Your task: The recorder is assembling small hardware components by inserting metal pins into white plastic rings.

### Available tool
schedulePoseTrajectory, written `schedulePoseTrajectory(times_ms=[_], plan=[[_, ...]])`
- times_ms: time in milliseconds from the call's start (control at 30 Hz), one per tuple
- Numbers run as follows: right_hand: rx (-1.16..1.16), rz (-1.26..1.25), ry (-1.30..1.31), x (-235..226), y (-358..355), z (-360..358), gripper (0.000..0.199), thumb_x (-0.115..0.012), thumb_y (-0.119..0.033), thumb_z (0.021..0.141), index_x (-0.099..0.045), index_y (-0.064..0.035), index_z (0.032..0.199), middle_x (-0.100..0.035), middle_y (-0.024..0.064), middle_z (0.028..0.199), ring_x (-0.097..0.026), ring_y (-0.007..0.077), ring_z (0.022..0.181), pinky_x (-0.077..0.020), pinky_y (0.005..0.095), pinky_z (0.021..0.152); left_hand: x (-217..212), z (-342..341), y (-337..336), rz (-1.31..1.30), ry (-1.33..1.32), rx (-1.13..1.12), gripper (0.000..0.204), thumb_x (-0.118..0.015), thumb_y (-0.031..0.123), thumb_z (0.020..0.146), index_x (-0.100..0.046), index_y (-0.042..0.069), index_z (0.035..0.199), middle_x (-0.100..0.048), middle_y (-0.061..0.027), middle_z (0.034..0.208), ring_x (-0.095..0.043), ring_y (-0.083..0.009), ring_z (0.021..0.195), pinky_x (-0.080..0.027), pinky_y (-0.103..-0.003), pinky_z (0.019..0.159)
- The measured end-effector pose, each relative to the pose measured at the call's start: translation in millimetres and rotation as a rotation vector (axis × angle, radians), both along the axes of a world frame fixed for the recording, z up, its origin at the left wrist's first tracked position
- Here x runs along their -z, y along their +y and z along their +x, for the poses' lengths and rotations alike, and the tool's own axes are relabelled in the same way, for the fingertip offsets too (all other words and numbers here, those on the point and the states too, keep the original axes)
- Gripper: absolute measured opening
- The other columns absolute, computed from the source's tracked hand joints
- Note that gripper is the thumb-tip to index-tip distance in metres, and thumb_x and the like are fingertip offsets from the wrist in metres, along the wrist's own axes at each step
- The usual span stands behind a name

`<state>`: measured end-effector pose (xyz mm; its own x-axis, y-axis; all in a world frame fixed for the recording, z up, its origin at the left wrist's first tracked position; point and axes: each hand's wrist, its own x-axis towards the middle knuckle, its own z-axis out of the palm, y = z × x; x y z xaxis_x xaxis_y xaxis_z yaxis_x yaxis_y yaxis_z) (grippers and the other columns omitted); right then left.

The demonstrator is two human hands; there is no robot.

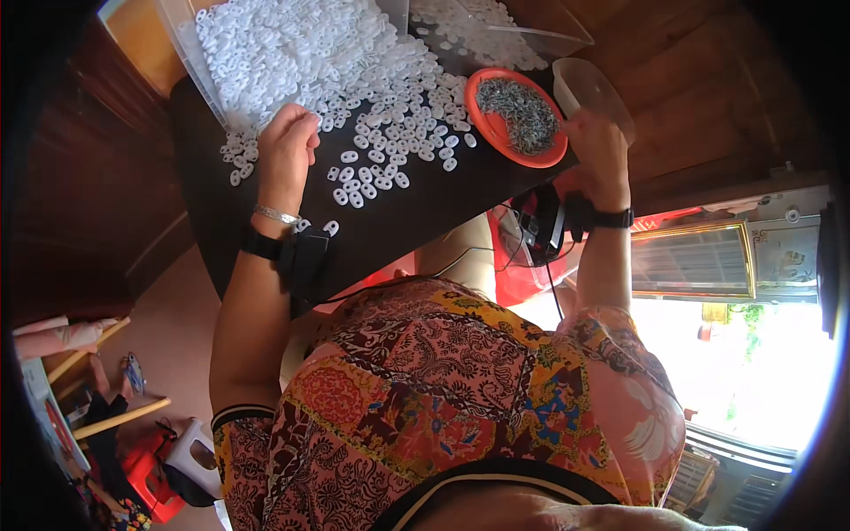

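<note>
My left hand is closed, its fingers curled in, just in front of a big heap of small white oval plastic pieces, each with two holes. What its fingertips hold, if anything, I cannot make out. Loose white pieces lie spread across the dark tabletop to its right. My right hand is over the right rim of an orange-red plate, smeared by motion, and its fingers do not show clearly. On that plate is a pile of small grey metal parts, perhaps screws.
A clear plastic container stands behind my right hand. Another transparent bin with white pieces is at the back. The dark table ends close to my lap. At lower left are a red stool and a white one.
</note>
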<state>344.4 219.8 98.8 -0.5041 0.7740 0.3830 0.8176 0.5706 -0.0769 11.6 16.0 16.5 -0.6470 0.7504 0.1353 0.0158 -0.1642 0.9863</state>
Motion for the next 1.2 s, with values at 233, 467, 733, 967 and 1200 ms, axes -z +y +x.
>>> schedulePoseTrajectory(times_ms=[233,467,733,967,1200], plan=[[0.056,-0.096,0.161,58.2,11.9,14.3,0.022,-0.058,-0.024,0.08,-0.062,-0.0063,0.092,-0.065,0.0172,0.082,-0.063,0.0344,0.079,-0.0489,0.0414,0.069,4.0,0.8,3.8,0.016,-0.001,0.031,0.014,-0.052,0.016,0.086,-0.055,0.007,0.075,-0.049,0.0027,0.061,-0.038,-0.0038,0.046,-0.027,-0.018,0.042],[0.067,-0.028,0.097,64.3,1.3,-5.2,0.02,-0.054,-0.025,0.081,-0.062,-0.0088,0.087,-0.065,0.0171,0.082,-0.062,0.0358,0.079,-0.0493,0.0445,0.069,5.5,1.8,5.0,0.018,0.007,0.019,0.014,-0.052,0.016,0.086,-0.055,0.007,0.075,-0.048,0.0028,0.061,-0.038,-0.0039,0.046,-0.027,-0.018,0.042],[0.052,0.126,0.014,38.9,-18.8,-31.6,0.021,-0.054,-0.027,0.081,-0.065,-0.0118,0.091,-0.065,0.0122,0.089,-0.062,0.0318,0.083,-0.0487,0.04,0.071,5.2,5.9,7.2,0.009,-0.012,0.052,0.012,-0.056,0.014,0.084,-0.056,0.005,0.076,-0.048,0.0017,0.06,-0.04,-0.0039,0.048,-0.031,-0.019,0.042],[-0.44,-0.012,-0.092,52.8,-8.9,-92.3,0.015,-0.053,-0.02,0.078,-0.065,-0.0112,0.079,-0.065,0.0118,0.082,-0.062,0.0324,0.08,-0.0504,0.0427,0.068,6.5,9.8,9.4,0.004,0.06,0.077,0.013,-0.056,0.015,0.085,-0.057,0.005,0.078,-0.048,0.0019,0.059,-0.04,-0.0036,0.048,-0.031,-0.019,0.043],[-0.429,0.03,-0.395,57.9,0.2,-111.0,0.017,-0.05,-0.009,0.075,-0.066,-0.0067,0.08,-0.065,0.016,0.083,-0.063,0.0338,0.081,-0.0513,0.0437,0.069,6.1,7.8,10.1,-0.005,0.053,0.039,0.014,-0.052,0.017,0.087,-0.055,0.007,0.077,-0.048,0.0033,0.061,-0.038,-0.0032,0.047,-0.027,-0.018,0.042]])
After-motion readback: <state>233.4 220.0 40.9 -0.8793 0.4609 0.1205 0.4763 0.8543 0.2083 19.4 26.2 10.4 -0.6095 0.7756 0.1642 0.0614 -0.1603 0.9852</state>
